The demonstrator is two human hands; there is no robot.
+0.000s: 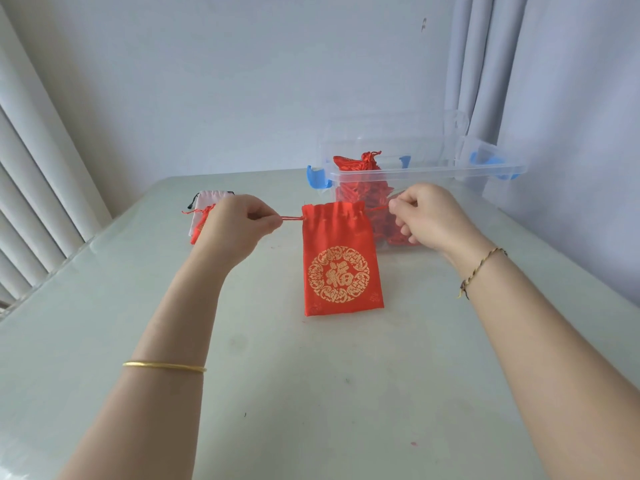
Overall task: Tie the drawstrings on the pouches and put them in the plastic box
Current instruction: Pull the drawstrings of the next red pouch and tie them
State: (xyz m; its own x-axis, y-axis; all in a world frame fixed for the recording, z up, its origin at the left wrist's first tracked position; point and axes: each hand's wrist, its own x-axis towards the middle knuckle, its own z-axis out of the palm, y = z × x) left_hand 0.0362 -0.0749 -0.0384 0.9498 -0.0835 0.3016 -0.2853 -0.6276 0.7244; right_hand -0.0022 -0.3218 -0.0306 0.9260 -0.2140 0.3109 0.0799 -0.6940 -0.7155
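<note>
A red pouch (341,261) with a gold round emblem hangs upright over the middle of the table, its mouth partly gathered. My left hand (235,228) pinches the red drawstring at the pouch's left side. My right hand (424,216) pinches the drawstring at its right side. The cords are stretched sideways between the two hands. Behind the pouch stands a clear plastic box (426,171) with blue latches, open on top, holding several red pouches (360,164). Partly hidden behind my left hand lie a pink pouch (207,199) and another red pouch (199,226).
The pale green table (311,393) runs to a wall at the back. White blinds (34,202) hang at the left and a light curtain (519,81) at the right behind the box.
</note>
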